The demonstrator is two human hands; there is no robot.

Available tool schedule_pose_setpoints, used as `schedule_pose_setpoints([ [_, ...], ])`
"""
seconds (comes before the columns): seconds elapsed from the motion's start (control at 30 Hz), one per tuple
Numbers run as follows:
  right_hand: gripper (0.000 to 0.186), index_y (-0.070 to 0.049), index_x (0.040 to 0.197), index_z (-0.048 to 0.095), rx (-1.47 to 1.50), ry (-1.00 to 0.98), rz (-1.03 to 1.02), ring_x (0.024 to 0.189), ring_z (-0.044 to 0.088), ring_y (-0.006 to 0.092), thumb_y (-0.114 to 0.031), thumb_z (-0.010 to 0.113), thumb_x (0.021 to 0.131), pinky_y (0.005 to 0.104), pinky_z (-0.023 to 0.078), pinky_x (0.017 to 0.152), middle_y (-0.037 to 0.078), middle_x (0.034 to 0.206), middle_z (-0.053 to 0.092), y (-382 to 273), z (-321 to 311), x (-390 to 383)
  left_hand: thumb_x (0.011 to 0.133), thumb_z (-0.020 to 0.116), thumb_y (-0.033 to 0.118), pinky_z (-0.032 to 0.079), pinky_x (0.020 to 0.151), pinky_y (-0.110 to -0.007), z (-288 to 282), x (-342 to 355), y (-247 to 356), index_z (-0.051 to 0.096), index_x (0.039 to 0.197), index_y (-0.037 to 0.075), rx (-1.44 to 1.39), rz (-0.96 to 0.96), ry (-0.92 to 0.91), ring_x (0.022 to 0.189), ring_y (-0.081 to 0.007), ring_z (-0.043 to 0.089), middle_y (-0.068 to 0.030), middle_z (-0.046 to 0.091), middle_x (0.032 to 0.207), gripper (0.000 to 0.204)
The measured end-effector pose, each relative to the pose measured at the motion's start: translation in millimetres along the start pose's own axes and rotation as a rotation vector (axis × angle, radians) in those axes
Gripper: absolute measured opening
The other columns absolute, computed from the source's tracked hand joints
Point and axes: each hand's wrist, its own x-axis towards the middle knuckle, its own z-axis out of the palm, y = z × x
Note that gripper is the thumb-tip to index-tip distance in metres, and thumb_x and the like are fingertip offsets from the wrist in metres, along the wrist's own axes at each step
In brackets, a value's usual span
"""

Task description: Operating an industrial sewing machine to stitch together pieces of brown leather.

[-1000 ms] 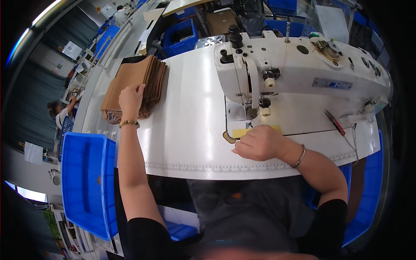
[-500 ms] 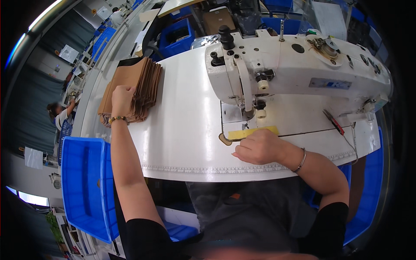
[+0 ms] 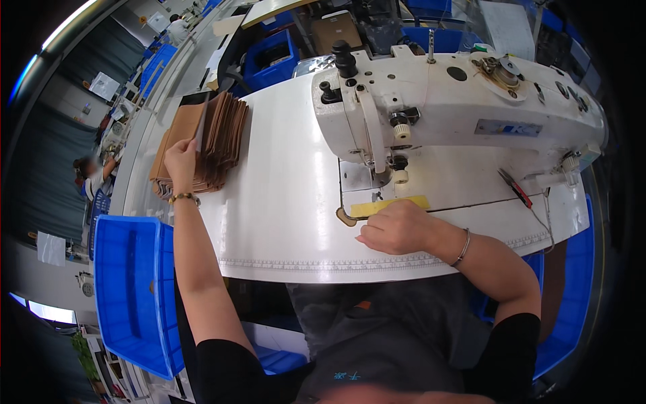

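A stack of folded brown leather-like pieces (image 3: 178, 131) lies at the left of the white sewing table. My left hand (image 3: 180, 161) is on top of it, thumb and fingers closed on the edge of the uppermost brown piece, which stands a little raised. By the front of the sewing machine (image 3: 431, 101), my right hand (image 3: 397, 227) rests on the table with its fingers curled in. Whatever it may hold is hidden. A yellow strip (image 3: 367, 207) lies just behind its knuckles, below the machine's needle area.
Red-handled snips (image 3: 517, 190) lie on the machine bed at the right. A printed ruler (image 3: 303, 265) runs along the table's front edge. A blue bin (image 3: 128, 289) stands at the left, with another blue bin (image 3: 272, 64) behind the table. A co-worker sits far left.
My left hand has drawn slightly toward me on the stack, and the top brown piece's edge has lifted. My right hand stays in place.
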Motion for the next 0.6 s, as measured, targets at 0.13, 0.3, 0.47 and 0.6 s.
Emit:
schedule_pose_setpoints([
  [0.13,0.032,-0.011,0.068,0.051,-0.001,-0.001,-0.006,0.049,0.053,0.0182,-0.015,0.08,0.081,0.0331,0.043,0.044,0.002,0.06,0.045,1,1,-3,0.095,0.073,0.014,0.055,0.084,-0.031,-21,-15,21,0.075,0.099,-0.007,-0.073,0.149,0.096,0.096,-0.0158,0.073,-0.0145,0.078,0.114,0.021],
  [0.3,0.023,-0.01,0.075,0.056,-0.085,-0.02,0.024,0.059,0.06,0.0169,-0.016,0.074,0.086,0.0321,0.048,0.049,0.002,0.069,0.053,-2,-7,-1,0.094,0.072,0.004,0.051,0.1,-0.034,-48,-113,109,0.07,0.093,-0.008,-0.209,0.335,-0.217,0.115,-0.0243,0.071,-0.0165,0.075,0.124,0.013],
  [0.47,0.016,-0.004,0.099,0.067,-0.192,0.119,0.003,0.084,0.068,0.017,-0.012,0.068,0.086,0.0301,0.053,0.062,0.007,0.099,0.068,-6,-4,15,0.084,0.075,0.006,0.058,0.074,-0.038,-29,-221,161,0.071,0.089,0.001,-0.056,0.572,-0.671,0.085,-0.0334,0.073,-0.0154,0.077,0.102,0.008],
  [0.6,0.025,-0.001,0.105,0.068,-0.256,0.083,-0.028,0.09,0.069,0.0208,-0.013,0.066,0.084,0.031,0.056,0.066,0.01,0.107,0.069,-4,13,8,0.09,0.074,0.015,0.058,0.069,-0.04,-13,-250,170,0.074,0.1,0.003,-0.121,0.503,-0.96,0.078,-0.0322,0.074,-0.0126,0.076,0.089,0.016],
])
